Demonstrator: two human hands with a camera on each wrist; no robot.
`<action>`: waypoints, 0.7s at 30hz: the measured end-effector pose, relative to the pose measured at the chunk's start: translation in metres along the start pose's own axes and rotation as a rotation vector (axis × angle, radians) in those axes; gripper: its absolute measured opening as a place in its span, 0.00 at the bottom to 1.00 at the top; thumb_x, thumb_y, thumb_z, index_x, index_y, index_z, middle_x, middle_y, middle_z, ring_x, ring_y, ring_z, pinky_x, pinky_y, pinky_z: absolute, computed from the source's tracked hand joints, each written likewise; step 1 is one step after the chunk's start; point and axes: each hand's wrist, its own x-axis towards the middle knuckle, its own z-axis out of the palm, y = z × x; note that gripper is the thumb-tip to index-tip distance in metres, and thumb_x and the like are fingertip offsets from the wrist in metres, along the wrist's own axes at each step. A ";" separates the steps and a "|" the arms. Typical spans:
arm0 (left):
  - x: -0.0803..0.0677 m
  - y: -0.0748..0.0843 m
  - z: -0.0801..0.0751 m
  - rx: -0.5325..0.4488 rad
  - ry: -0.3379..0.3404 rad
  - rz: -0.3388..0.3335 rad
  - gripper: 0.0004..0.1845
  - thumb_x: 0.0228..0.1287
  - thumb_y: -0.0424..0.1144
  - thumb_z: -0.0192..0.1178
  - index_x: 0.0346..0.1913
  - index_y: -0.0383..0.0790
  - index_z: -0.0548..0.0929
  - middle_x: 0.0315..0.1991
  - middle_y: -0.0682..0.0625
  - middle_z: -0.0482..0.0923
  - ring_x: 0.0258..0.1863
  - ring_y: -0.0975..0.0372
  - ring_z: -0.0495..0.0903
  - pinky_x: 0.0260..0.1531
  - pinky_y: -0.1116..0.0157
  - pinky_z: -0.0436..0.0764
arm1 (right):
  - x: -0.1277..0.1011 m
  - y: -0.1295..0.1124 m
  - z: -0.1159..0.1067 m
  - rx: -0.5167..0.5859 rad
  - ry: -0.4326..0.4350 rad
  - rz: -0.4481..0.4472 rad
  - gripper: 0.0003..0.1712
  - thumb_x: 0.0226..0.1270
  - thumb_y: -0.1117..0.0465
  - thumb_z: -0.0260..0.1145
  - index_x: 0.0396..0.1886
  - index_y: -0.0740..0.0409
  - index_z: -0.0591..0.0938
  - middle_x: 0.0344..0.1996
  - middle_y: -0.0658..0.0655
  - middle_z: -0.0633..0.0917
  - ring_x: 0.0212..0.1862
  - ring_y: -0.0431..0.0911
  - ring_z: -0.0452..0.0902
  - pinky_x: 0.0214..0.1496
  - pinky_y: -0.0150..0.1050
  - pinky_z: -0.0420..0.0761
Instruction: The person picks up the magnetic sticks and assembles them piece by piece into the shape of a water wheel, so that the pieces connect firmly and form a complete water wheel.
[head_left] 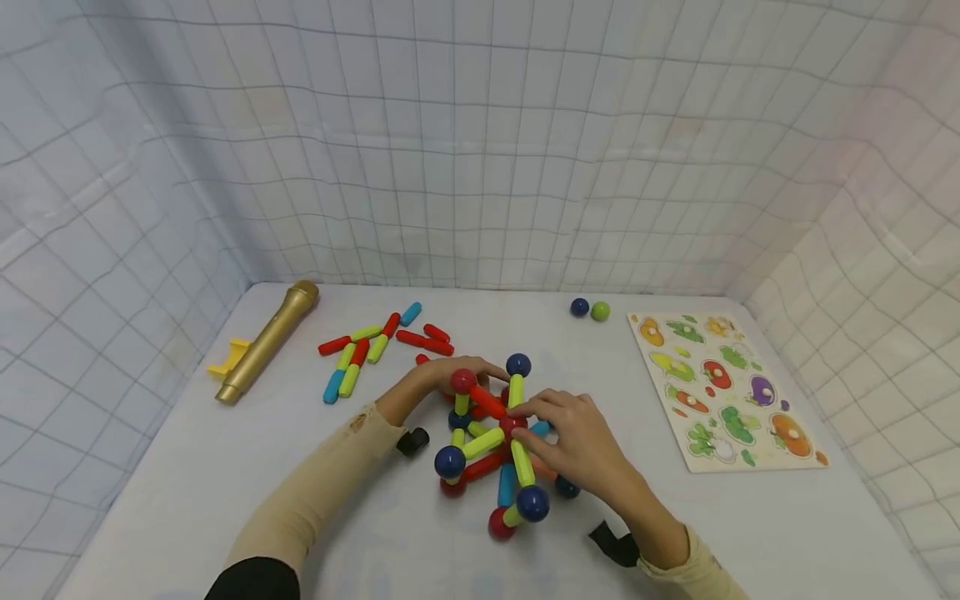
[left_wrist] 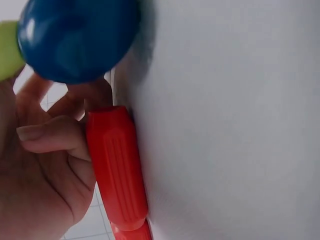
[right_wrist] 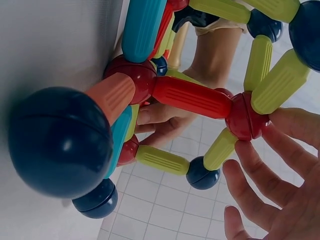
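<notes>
A frame of coloured rods and balls [head_left: 481, 444] stands on the table between my hands. My right hand [head_left: 581, 437] pinches a red ball [right_wrist: 246, 116] at its top, where red and lime rods meet. My left hand [head_left: 442, 372] reaches behind the frame, its fingertips partly hidden there. In the left wrist view, the thumb lies against a red rod [left_wrist: 119, 167], just below a blue ball [left_wrist: 80, 37]. Between the frame's red balls runs a red rod [right_wrist: 192, 97], and a dark blue ball [right_wrist: 61, 142] sits low at the near side.
Loose red, lime and blue rods [head_left: 351, 379] lie at the left. A gold toy microphone [head_left: 270, 342] rests beside a yellow piece [head_left: 228, 359]. Dark blue [head_left: 580, 307] and green [head_left: 601, 311] balls lie at the back. A vegetable puzzle board [head_left: 723, 387] is on the right.
</notes>
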 end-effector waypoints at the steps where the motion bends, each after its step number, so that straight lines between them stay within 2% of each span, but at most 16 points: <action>1: 0.000 -0.001 -0.001 -0.005 -0.012 0.018 0.33 0.61 0.29 0.63 0.70 0.39 0.68 0.41 0.43 0.83 0.36 0.63 0.78 0.42 0.71 0.80 | 0.000 0.000 0.000 -0.001 -0.003 -0.002 0.14 0.59 0.48 0.72 0.45 0.41 0.86 0.38 0.43 0.86 0.41 0.38 0.78 0.45 0.38 0.72; 4: 0.002 -0.004 0.001 -0.048 -0.037 0.061 0.33 0.59 0.28 0.63 0.69 0.37 0.69 0.40 0.44 0.83 0.36 0.65 0.78 0.41 0.72 0.80 | -0.003 0.002 0.001 0.012 -0.001 -0.013 0.14 0.59 0.49 0.72 0.45 0.41 0.86 0.37 0.42 0.86 0.40 0.38 0.78 0.45 0.38 0.72; 8: 0.000 -0.008 0.003 -0.079 -0.040 0.071 0.31 0.61 0.31 0.63 0.68 0.37 0.70 0.40 0.43 0.84 0.37 0.62 0.80 0.43 0.70 0.81 | -0.006 0.002 0.002 0.025 0.019 -0.039 0.14 0.58 0.49 0.73 0.44 0.41 0.87 0.36 0.42 0.86 0.40 0.36 0.77 0.45 0.38 0.72; 11: -0.008 -0.010 0.003 -0.063 -0.004 0.047 0.26 0.66 0.38 0.59 0.67 0.41 0.72 0.49 0.43 0.83 0.46 0.58 0.81 0.50 0.64 0.81 | -0.005 0.001 0.001 0.020 0.030 -0.051 0.13 0.58 0.50 0.73 0.44 0.42 0.88 0.36 0.43 0.86 0.40 0.37 0.78 0.45 0.38 0.73; 15: -0.029 -0.012 0.000 0.007 0.127 -0.089 0.22 0.66 0.33 0.58 0.63 0.49 0.78 0.58 0.45 0.78 0.55 0.54 0.76 0.55 0.56 0.79 | -0.001 -0.001 0.000 -0.007 0.030 -0.053 0.14 0.58 0.49 0.73 0.44 0.42 0.88 0.36 0.45 0.87 0.41 0.39 0.80 0.43 0.37 0.73; 18: -0.045 -0.015 -0.002 0.121 0.195 -0.206 0.25 0.61 0.25 0.60 0.61 0.47 0.79 0.54 0.46 0.79 0.52 0.55 0.74 0.53 0.56 0.80 | 0.002 -0.001 -0.002 -0.024 0.033 -0.050 0.14 0.59 0.50 0.73 0.44 0.43 0.88 0.37 0.45 0.87 0.41 0.40 0.80 0.42 0.37 0.73; 21: -0.056 -0.019 -0.001 0.248 0.225 -0.237 0.22 0.59 0.27 0.64 0.57 0.44 0.82 0.45 0.48 0.80 0.45 0.57 0.75 0.49 0.60 0.81 | 0.003 -0.002 -0.005 -0.033 0.041 -0.045 0.14 0.58 0.51 0.73 0.45 0.44 0.87 0.37 0.46 0.87 0.41 0.41 0.81 0.42 0.37 0.73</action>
